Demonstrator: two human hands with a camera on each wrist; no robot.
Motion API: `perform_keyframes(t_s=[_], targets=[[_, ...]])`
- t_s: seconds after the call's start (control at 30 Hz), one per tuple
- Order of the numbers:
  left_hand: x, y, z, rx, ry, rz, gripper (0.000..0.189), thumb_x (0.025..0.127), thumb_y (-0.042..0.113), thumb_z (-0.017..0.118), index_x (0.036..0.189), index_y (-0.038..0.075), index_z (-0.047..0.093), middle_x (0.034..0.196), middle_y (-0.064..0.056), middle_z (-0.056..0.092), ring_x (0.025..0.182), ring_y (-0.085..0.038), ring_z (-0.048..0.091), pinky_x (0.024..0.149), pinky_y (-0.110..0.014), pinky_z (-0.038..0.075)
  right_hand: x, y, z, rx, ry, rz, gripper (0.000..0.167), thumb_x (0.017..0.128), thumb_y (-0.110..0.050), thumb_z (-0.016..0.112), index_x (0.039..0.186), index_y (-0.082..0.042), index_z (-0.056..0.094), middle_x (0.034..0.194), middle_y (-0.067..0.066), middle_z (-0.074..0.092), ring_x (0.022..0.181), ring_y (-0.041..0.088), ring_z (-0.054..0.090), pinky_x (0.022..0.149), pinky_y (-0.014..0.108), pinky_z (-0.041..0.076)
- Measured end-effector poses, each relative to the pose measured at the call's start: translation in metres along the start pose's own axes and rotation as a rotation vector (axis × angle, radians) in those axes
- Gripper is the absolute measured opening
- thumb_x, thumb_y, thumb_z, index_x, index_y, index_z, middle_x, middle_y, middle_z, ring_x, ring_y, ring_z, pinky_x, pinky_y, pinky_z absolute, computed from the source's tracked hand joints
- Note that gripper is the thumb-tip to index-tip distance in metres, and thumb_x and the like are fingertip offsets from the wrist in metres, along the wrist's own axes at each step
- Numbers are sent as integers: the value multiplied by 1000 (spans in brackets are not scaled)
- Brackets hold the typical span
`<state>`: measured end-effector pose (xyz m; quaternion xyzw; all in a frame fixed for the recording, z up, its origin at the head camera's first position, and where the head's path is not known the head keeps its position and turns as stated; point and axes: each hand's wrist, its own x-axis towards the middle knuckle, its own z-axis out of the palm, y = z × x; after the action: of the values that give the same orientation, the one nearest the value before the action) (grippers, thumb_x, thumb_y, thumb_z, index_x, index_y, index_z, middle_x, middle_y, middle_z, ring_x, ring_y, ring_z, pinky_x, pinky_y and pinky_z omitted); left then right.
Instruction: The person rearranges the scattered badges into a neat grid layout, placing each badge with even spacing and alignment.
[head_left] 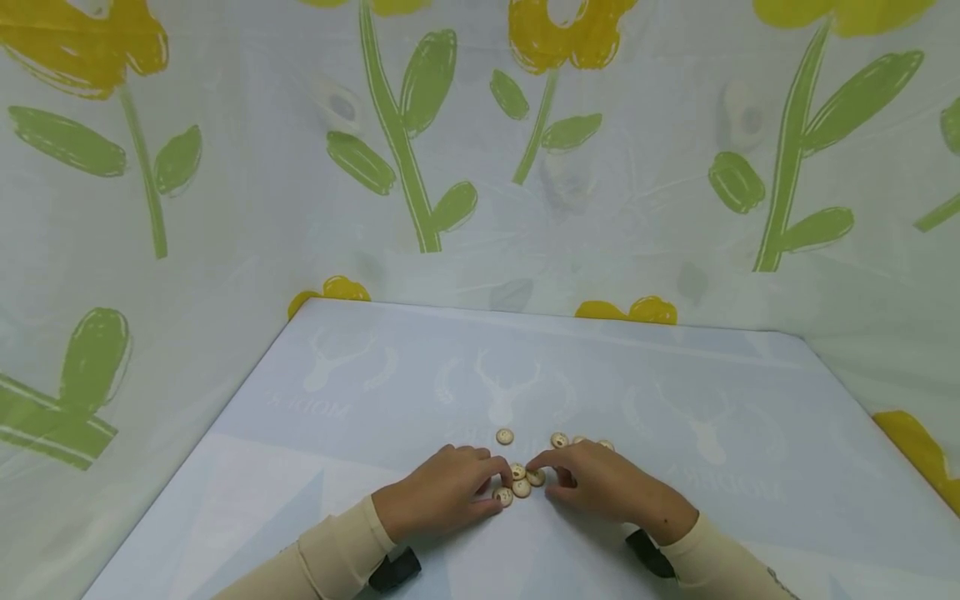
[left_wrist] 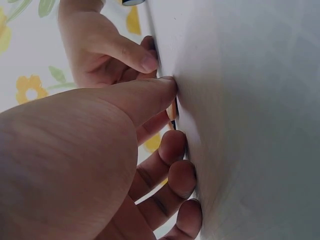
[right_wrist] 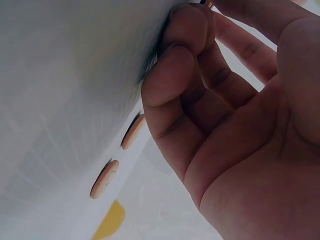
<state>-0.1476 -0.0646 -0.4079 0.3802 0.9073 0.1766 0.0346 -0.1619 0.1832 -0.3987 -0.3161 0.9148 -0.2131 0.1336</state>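
Wooden discs (head_left: 521,488): four bunched on the worktop (head_left: 300,450)
Left hand (head_left: 446,490): thumb and index curved beside them; grip unclear
Right hand (head_left: 606,482): fingers loose, index touching one, nothing held
Left over: single disc (head_left: 505,436), part-hidden row (head_left: 558,440); seemingly midway

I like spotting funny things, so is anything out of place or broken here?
Nothing looks spilled or broken. One wooden disc stands out a little: it lies alone, apart from the cluster of discs between the left hand and right hand.
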Motion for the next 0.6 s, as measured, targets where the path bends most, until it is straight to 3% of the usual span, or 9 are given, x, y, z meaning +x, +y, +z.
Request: perform_keyframes(t_s=[0.4,0.6], targets=[[1,-2,2,7,23,16,15,90,28,72,105,26,69,71,11,50,63,1,39,62,-20,32,0,-2,-3,-51,42,-24,22,87,-16,77,108,-22,76,66,-18,52,60,-3,44,60,21,39],[2,-2,1,-4,4,8,16,90,29,73,106,27,69,72,12,49,64,1,40,62,-21,33,0,-2,-3,-82,52,-25,20,85,-17,78,103,-25,77,66,-19,52,62,-3,45,63,23,37]])
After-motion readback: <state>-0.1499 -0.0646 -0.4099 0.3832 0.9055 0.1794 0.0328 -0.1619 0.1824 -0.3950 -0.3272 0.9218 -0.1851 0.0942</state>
